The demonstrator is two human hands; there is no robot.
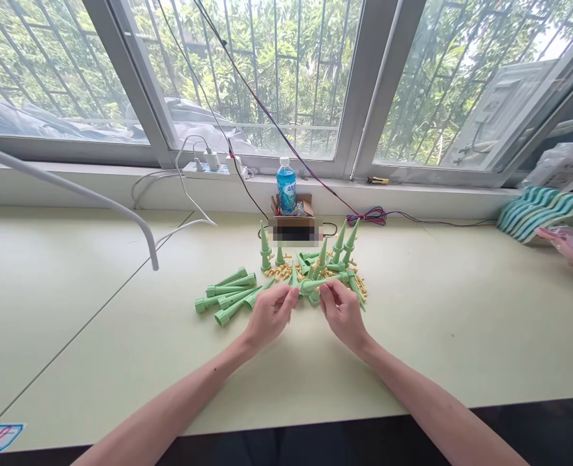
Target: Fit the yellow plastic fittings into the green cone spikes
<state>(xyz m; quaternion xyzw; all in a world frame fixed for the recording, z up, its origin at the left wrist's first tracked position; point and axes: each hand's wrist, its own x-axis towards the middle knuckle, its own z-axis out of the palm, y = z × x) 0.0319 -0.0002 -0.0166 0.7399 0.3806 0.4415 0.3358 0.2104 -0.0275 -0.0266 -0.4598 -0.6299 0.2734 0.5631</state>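
Note:
A green plastic watering spike (319, 283) lies sideways between my hands, its collar toward the left. My left hand (272, 314) is closed, thumb and fingers pinched at the collar end. Just below the spike's middle, my right hand (343, 310) is closed in a pinch; whatever its fingertips hold is too small to make out. Several loose green spikes (232, 294) lie in a pile left of my left hand. Beyond my hands, other spikes (265, 249) stand upright, with small yellow valve pieces (279, 272) scattered around them.
A blue bottle (286, 188) stands in a small cardboard box (305, 206) by the window. Coiled cable (371, 215) lies at the table's back edge. Turquoise hangers (541, 213) are stacked at the right. A white curved tube (96, 188) reaches over the left side.

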